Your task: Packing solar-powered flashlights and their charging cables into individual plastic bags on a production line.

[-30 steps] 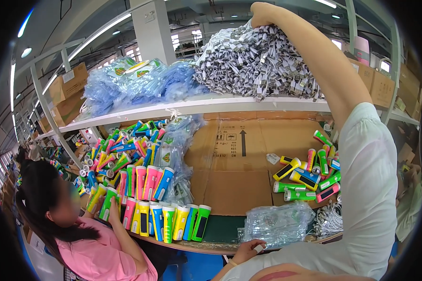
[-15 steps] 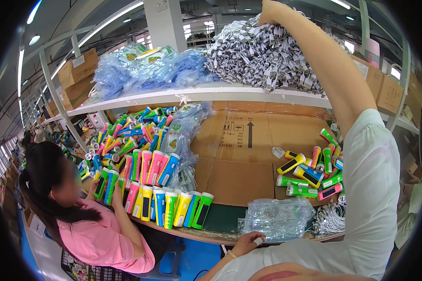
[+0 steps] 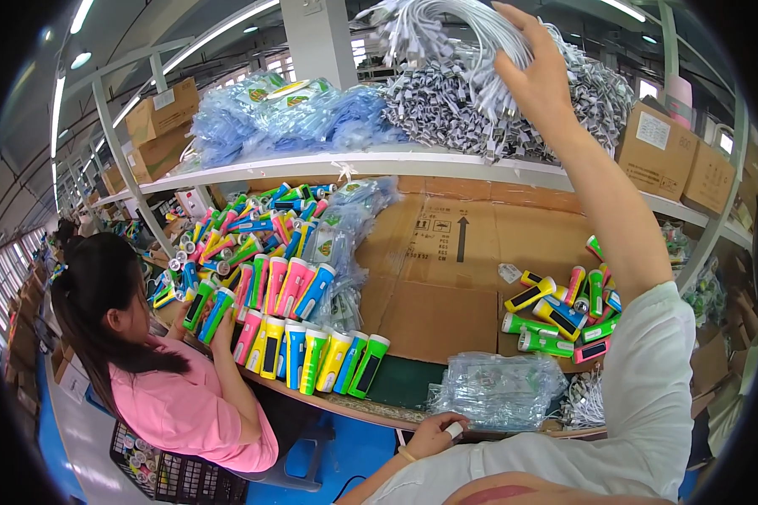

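Observation:
High over the shelf, my right hand (image 3: 537, 80) is closed around a looped bundle of white USB cables (image 3: 472, 29), whose connector ends hang down at its left. Behind and below lies a big heap of such cables (image 3: 446, 114). Down at the table's front edge, my left hand (image 3: 434, 435) has curled fingers, one with a white wrap on it; whatever they hold, if anything, is hidden. Just right of it lies a stack of clear plastic bags (image 3: 501, 391). A smaller bunch of white cables (image 3: 583, 400) sits beside the bags, partly behind my right sleeve.
Colourful flashlights (image 3: 290, 353) stand in rows and heap up on the left; more flashlights (image 3: 556, 311) lie at right. Blue-tinted plastic bags (image 3: 286, 118) cover the shelf's left part. A co-worker in pink (image 3: 181, 404) holds flashlights. Cardboard boxes (image 3: 657, 151) stand on the shelf's right.
My right hand has come down and nearer from the top of the cable heap, now lifting a looped bundle of cables. My left hand stays by the table edge. The whole view has shifted slightly.

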Demonstrator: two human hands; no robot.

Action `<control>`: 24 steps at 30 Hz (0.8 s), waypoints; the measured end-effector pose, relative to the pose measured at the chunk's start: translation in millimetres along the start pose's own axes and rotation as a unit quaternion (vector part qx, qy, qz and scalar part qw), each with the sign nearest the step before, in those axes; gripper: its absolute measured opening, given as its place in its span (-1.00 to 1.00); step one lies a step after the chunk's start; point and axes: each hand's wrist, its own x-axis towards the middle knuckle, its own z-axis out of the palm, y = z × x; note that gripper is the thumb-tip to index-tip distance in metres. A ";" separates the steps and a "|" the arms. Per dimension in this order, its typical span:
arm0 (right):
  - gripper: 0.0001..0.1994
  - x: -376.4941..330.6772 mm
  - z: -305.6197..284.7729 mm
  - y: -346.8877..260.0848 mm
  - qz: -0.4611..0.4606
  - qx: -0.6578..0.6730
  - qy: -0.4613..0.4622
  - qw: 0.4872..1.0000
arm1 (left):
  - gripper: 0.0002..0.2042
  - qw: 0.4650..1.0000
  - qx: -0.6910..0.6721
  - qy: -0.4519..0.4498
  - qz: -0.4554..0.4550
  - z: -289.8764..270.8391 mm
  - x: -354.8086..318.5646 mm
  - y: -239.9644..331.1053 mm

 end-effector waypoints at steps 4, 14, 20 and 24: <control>-0.44 -14.1 24.2 -93.5 0.361 -0.160 -0.042 0.918 | -0.78 0.986 0.027 0.106 0.124 2.1 -19.3 35.5; -0.41 -119.7 -2.8 -225.9 0.331 -0.040 -0.302 0.893 | -0.67 0.641 0.359 0.340 0.587 -1.6 -73.3 178.4; -0.38 -161.8 -19.7 -270.4 0.407 0.023 -0.314 0.857 | -0.03 0.847 0.359 0.222 0.322 4.5 -23.4 190.3; -0.36 -172.5 -36.8 -288.0 0.442 0.053 -0.329 0.833 | -0.24 0.845 0.420 0.193 0.268 10.5 2.3 173.7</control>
